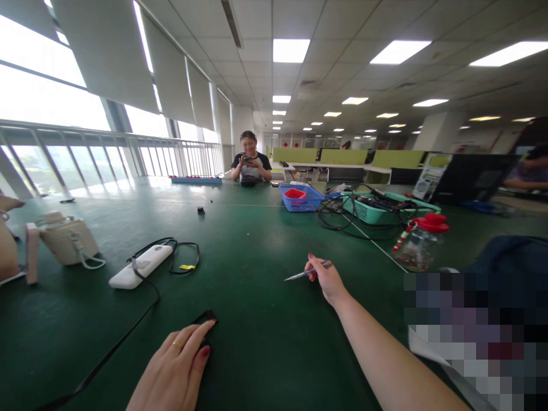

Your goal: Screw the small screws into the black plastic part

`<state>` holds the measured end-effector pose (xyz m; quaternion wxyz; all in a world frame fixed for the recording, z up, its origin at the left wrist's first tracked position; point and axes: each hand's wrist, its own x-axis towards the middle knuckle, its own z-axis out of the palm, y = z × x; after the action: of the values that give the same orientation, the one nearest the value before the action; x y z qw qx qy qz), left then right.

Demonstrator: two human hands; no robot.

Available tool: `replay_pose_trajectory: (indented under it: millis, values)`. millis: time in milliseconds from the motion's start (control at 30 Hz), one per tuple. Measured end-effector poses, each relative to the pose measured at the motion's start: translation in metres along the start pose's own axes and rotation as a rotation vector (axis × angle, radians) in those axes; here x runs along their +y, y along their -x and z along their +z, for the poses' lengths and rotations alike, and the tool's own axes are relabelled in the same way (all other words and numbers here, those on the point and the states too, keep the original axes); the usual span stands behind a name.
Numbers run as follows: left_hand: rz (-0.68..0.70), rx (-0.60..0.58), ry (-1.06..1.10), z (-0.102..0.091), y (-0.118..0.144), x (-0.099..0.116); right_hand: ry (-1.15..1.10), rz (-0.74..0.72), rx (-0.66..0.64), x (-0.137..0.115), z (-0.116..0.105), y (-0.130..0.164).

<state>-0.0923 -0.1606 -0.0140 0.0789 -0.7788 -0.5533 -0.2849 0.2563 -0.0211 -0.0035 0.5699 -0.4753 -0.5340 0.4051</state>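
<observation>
My left hand (177,359) rests low over the green table, fingers together and pressed down on a small black flat object (208,315). Most of that object is hidden beneath the hand; its kind cannot be made out. In my right hand (326,279), a slim screwdriver (297,276) is pinched between thumb and fingers. Its thin silver tip points left, just above or on the tabletop, apart from the black object.
Left of my hands lie a white power bank (143,267) and a black strap (199,260), near a beige case (71,240). Blue (302,202) and teal (368,214) baskets with cables stand ahead, beside a red-lidded jar (422,245). A person (252,162) sits opposite.
</observation>
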Motion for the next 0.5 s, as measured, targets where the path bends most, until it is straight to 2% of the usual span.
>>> replay_pose_trajectory:
  millis: [333, 500]
  values:
    - [-0.025, -0.007, 0.133, -0.0013, -0.001, -0.0087, 0.025, 0.003, 0.001, -0.0003, -0.0009, 0.0005]
    - [0.035, -0.001, 0.174, -0.0062, -0.0034, -0.0086, 0.021, -0.005, 0.003, 0.0001, 0.0003, -0.0001]
